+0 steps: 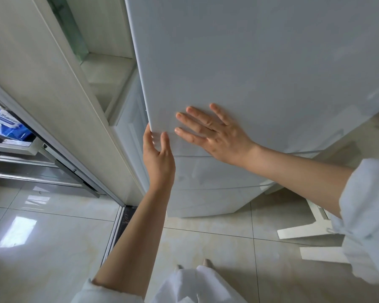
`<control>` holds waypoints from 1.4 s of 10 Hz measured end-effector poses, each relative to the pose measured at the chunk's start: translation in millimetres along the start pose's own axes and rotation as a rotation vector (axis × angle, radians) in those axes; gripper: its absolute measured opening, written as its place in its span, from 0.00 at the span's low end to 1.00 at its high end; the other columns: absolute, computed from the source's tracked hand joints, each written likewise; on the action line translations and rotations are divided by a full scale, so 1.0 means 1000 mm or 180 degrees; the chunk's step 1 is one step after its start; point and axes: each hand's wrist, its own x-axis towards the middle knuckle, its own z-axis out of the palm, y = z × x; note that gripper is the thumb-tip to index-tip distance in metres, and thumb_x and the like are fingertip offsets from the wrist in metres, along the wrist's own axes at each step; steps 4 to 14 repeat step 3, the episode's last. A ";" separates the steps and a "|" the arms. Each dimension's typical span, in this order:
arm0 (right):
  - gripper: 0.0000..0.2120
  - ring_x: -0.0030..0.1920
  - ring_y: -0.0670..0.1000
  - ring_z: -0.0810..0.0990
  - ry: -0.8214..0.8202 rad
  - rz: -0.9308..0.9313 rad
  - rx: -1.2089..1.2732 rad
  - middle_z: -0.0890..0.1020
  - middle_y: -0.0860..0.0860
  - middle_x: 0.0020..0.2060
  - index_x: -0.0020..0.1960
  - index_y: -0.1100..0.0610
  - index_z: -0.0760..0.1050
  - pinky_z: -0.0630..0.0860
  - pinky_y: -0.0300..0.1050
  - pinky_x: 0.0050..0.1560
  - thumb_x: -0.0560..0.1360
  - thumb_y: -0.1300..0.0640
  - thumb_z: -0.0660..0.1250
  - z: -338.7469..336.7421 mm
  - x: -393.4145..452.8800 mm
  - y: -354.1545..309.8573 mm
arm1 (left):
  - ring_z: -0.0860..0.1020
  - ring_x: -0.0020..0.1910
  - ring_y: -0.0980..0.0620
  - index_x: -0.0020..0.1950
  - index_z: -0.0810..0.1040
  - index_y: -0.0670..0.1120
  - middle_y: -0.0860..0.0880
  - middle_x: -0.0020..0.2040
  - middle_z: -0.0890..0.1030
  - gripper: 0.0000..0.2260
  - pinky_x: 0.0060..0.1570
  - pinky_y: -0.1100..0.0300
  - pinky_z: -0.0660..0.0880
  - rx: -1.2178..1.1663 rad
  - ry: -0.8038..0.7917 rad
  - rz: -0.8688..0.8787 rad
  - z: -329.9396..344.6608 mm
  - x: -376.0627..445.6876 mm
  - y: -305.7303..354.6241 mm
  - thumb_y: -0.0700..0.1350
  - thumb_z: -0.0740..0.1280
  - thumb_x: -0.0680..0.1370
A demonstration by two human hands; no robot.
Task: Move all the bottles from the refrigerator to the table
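A tall white refrigerator fills the upper right, and its upper door (249, 62) stands slightly ajar at its left edge. My left hand (159, 156) grips the lower left corner of that door, thumb on the front and fingers around the edge. My right hand (212, 132) lies flat on the door's front with fingers spread. Through the gap I see a pale inner shelf (105, 71). No bottles are visible. The lower refrigerator door (206, 184) is shut.
A pale cabinet side panel (53, 84) stands close to the left of the refrigerator. Further left, an open metal-framed compartment holds blue and white packets (7, 125). A white stand leg (309, 228) lies on the glossy tiled floor (42, 237) at lower right.
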 end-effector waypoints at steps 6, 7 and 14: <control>0.25 0.75 0.62 0.60 -0.0566 0.0573 0.0603 0.63 0.61 0.74 0.75 0.60 0.60 0.60 0.61 0.73 0.77 0.63 0.50 -0.042 -0.033 -0.008 | 0.65 0.73 0.56 0.75 0.65 0.49 0.54 0.73 0.69 0.24 0.71 0.61 0.62 0.0365 0.0185 -0.0326 -0.018 -0.043 0.001 0.38 0.61 0.80; 0.25 0.75 0.62 0.60 -0.0566 0.0573 0.0603 0.63 0.61 0.74 0.75 0.60 0.60 0.60 0.61 0.73 0.77 0.63 0.50 -0.042 -0.033 -0.008 | 0.65 0.73 0.56 0.75 0.65 0.49 0.54 0.73 0.69 0.24 0.71 0.61 0.62 0.0365 0.0185 -0.0326 -0.018 -0.043 0.001 0.38 0.61 0.80; 0.25 0.75 0.62 0.60 -0.0566 0.0573 0.0603 0.63 0.61 0.74 0.75 0.60 0.60 0.60 0.61 0.73 0.77 0.63 0.50 -0.042 -0.033 -0.008 | 0.65 0.73 0.56 0.75 0.65 0.49 0.54 0.73 0.69 0.24 0.71 0.61 0.62 0.0365 0.0185 -0.0326 -0.018 -0.043 0.001 0.38 0.61 0.80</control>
